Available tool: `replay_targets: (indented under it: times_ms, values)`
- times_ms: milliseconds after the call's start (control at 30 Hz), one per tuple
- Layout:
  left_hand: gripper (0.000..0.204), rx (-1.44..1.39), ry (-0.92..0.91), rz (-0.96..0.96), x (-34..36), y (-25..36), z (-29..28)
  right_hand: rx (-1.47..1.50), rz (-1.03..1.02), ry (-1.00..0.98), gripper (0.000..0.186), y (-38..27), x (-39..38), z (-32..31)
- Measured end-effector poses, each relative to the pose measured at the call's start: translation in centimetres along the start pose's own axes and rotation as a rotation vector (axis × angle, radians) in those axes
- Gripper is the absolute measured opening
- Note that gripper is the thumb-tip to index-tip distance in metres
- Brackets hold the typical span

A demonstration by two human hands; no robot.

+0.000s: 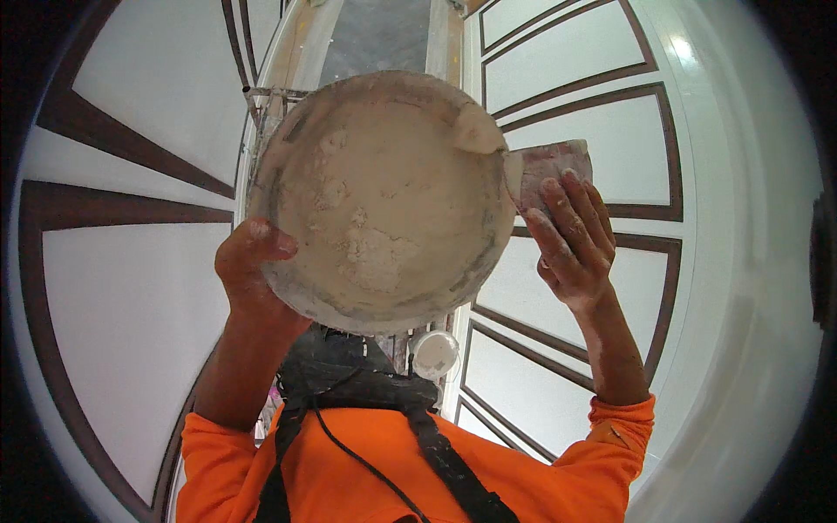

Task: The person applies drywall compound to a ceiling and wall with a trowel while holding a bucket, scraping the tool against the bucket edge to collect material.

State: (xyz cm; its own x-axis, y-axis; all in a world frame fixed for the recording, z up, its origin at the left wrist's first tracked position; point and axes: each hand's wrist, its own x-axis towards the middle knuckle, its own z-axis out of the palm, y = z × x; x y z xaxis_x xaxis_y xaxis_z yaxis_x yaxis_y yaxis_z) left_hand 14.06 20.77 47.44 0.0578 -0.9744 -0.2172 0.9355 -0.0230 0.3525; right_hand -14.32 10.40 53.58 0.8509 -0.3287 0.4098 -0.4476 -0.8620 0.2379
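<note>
My left hand (248,261) grips the lower left rim of a large round pan (375,205) coated with beige, pasty material, with rough patches across its middle. In my right hand (575,244) is a flat, rectangular, putty-smeared scraper (549,164), with my fingers pressed on its face. The scraper's left edge meets the pan's right rim, just below a lump of paste (478,131). Part of my left hand is hidden under the pan.
Panelled white surfaces with dark brown trim stand on the left (113,331) and right (575,113). A metal bar (266,91) shows behind the pan. A narrow grey floor strip (375,35) runs beyond it. A white bucket (434,356) is below the pan.
</note>
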Motion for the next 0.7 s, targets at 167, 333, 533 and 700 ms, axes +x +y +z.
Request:
replay_targets:
  times_ms: [167, 333, 533, 700]
  values:
    - [0.07, 0.03, 0.058, 0.041, -0.2, 0.6, 0.0, -0.135, 0.047, -0.118, 0.032, 2.7, -0.6, -1.5]
    - [0.07, 0.069, 0.09, 0.048, -1.3, 1.0, 1.6, 0.354, 0.974, 0.137, 0.036, 2.2, -0.1, -5.4]
    - [0.07, 0.133, 0.116, -0.073, -1.3, -0.5, 0.7, 1.429, 1.029, -0.459, 0.045, 3.2, 2.9, -6.3]
    - [0.07, 0.153, 0.1, -0.084, -2.2, -1.2, 1.2, 1.424, 1.142, -0.593, 0.041, 2.9, 3.2, -4.8]
